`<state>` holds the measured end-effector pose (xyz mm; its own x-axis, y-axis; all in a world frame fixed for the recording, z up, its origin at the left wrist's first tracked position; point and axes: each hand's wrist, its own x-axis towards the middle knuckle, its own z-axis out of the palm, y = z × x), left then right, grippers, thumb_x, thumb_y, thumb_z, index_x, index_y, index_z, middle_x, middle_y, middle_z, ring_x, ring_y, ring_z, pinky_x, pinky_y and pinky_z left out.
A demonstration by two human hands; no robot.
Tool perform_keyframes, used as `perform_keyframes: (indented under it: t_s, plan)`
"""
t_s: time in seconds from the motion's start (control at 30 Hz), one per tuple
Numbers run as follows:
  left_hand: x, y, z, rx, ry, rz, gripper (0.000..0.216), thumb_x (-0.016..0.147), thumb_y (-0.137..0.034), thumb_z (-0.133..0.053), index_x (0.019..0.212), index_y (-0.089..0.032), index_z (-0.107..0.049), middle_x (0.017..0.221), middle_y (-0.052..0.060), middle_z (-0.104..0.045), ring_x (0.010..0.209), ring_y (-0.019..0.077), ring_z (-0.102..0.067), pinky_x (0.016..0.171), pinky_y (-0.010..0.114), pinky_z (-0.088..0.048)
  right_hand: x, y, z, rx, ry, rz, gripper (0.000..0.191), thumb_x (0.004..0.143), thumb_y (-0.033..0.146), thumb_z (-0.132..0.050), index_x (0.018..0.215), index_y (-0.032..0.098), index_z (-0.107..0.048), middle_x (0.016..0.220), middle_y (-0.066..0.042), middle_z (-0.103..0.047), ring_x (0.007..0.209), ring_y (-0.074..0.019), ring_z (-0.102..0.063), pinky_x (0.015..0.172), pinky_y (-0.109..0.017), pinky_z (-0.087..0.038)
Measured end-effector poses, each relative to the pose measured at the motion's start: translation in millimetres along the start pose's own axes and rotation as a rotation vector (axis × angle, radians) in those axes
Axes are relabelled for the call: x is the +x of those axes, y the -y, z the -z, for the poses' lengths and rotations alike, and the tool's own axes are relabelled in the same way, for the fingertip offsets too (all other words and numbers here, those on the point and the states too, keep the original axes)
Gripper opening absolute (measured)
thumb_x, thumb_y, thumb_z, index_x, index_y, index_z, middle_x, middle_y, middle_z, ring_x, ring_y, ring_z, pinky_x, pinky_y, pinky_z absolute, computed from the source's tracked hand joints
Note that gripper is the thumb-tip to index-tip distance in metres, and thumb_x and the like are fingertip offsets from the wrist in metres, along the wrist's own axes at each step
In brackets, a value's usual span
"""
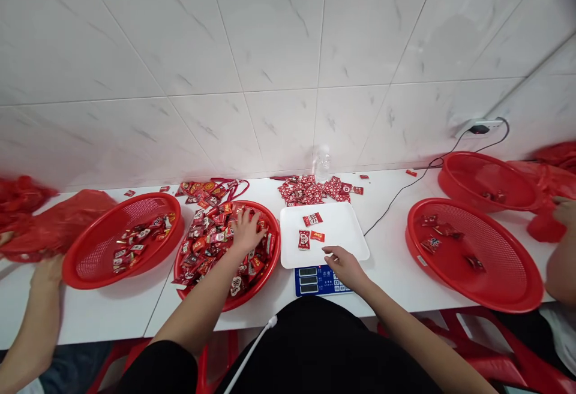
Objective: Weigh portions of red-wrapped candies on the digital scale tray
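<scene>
My left hand (247, 231) rests among the small wrapped candies (211, 244) heaped in a red round basket (275, 249). Its fingers are apart, and no candy shows in its grip. Over the front edge of a white weighing tray (290, 256) hovers my right hand (346, 267), loosely bent, thumb and fingers apart and nothing between them. On the tray lie a red-and-white packet (312, 219), a dark red packet (304, 240) and a small orange-red candy (317, 236). The tray sits on a scale with a blue panel (318, 280); my right hand hides part of its keys.
Red packets (310, 190) and a clear bottle (323, 163) stand by the wall. Red baskets (85, 262) flank both sides, including a large one (504, 286) at right. A black cable (396, 196) crosses the table. Other people's arms (45, 298) show at both edges.
</scene>
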<state>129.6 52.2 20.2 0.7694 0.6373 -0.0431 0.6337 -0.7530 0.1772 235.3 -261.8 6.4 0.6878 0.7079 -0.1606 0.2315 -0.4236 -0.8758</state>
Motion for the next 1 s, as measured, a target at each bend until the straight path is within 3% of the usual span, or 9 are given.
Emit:
perform_keyframes:
  t_s: [0.07,0.17,0.33,0.47,0.6,0.7,0.8,0.9,1.0]
  plan:
    - [-3.8,29.0,-1.4,0.109,0.180,0.068,0.073,0.072,-0.045,-0.064,0.138,-0.030,-0.039,0.153,0.013,-0.020,0.138,0.0430,-0.011,0.101,0.068,-0.019,2.3,-3.0,-1.6,-0.051,0.014,0.002,0.033,0.084,0.032,-0.048,0.113,0.023,-0.061,0.111,-0.005,-0.063,0.086,-0.0170,-0.061,0.079,-0.034,-0.051]
    - [-9.4,43.7,-5.3,0.191,0.221,0.024,0.067,0.078,-0.036,-0.058,0.141,-0.033,-0.034,0.150,0.013,-0.025,0.135,0.0410,-0.019,0.097,0.065,-0.028,7.9,-2.7,-5.8,-0.119,0.062,0.029,0.035,0.085,0.031,-0.047,0.117,0.024,-0.059,0.117,-0.005,-0.059,0.092,-0.0183,-0.061,0.082,-0.035,-0.050]
    - [-7.8,33.1,1.6,0.166,0.163,-0.036,0.037,0.089,-0.025,-0.036,0.119,-0.026,-0.057,0.119,0.014,-0.054,0.113,0.0306,-0.047,0.087,0.044,-0.043,14.7,1.7,-10.2,-0.163,0.110,0.085,0.034,0.086,0.030,-0.047,0.118,0.025,-0.058,0.118,-0.005,-0.059,0.090,-0.0176,-0.062,0.084,-0.035,-0.049]
    - [-1.9,23.0,24.7,0.038,0.099,0.012,0.030,0.089,-0.030,-0.037,0.105,-0.023,-0.061,0.106,0.009,-0.060,0.094,0.0232,-0.057,0.076,0.032,-0.045,12.6,1.1,-6.7,-0.146,0.093,0.087,0.033,0.087,0.031,-0.045,0.117,0.024,-0.058,0.115,-0.005,-0.060,0.088,-0.0166,-0.062,0.083,-0.034,-0.049]
    - [-2.2,-13.8,44.3,-0.324,0.037,0.010,0.029,0.087,-0.036,-0.043,0.104,-0.020,-0.060,0.095,0.005,-0.065,0.084,0.0184,-0.059,0.078,0.030,-0.046,10.5,-0.9,-2.3,-0.131,0.074,0.032,0.033,0.086,0.031,-0.046,0.116,0.023,-0.059,0.114,-0.005,-0.060,0.087,-0.0163,-0.061,0.082,-0.033,-0.049]
    - [-6.4,-52.8,42.0,-0.675,0.168,-0.083,0.045,0.087,-0.044,-0.044,0.124,-0.020,-0.049,0.112,0.007,-0.063,0.092,0.0178,-0.061,0.082,0.030,-0.048,11.5,-1.7,-1.9,-0.123,0.063,0.015,0.033,0.086,0.030,-0.048,0.116,0.022,-0.059,0.114,-0.006,-0.061,0.087,-0.0165,-0.062,0.081,-0.033,-0.050]
    - [-10.2,-73.7,27.3,-0.780,0.218,-0.164,0.057,0.087,-0.047,-0.046,0.137,-0.021,-0.037,0.137,0.011,-0.047,0.116,0.0198,-0.053,0.094,0.032,-0.044,13.9,-2.2,-3.5,-0.124,0.053,0.041,0.033,0.086,0.029,-0.048,0.116,0.023,-0.059,0.115,-0.006,-0.060,0.086,-0.0164,-0.062,0.082,-0.033,-0.050]
    - [-16.1,-64.3,9.9,-0.589,0.183,-0.173,0.067,0.080,-0.047,-0.056,0.137,-0.016,-0.038,0.143,0.015,-0.040,0.132,0.0254,-0.036,0.108,0.038,-0.029,17.7,-3.4,-5.8,-0.182,0.052,0.082,0.034,0.087,0.028,-0.046,0.119,0.023,-0.058,0.121,-0.007,-0.057,0.095,-0.0179,-0.060,0.086,-0.035,-0.049]
    - [-28.2,-39.2,-5.6,-0.402,0.309,-0.110,0.082,0.071,-0.045,-0.066,0.140,-0.016,-0.034,0.147,0.017,-0.033,0.136,0.0312,-0.030,0.109,0.043,-0.027,23.7,-4.1,-8.4,-0.312,0.031,0.125,0.037,0.086,0.026,-0.049,0.122,0.023,-0.057,0.128,-0.008,-0.051,0.118,-0.0226,-0.049,0.099,-0.040,-0.041]
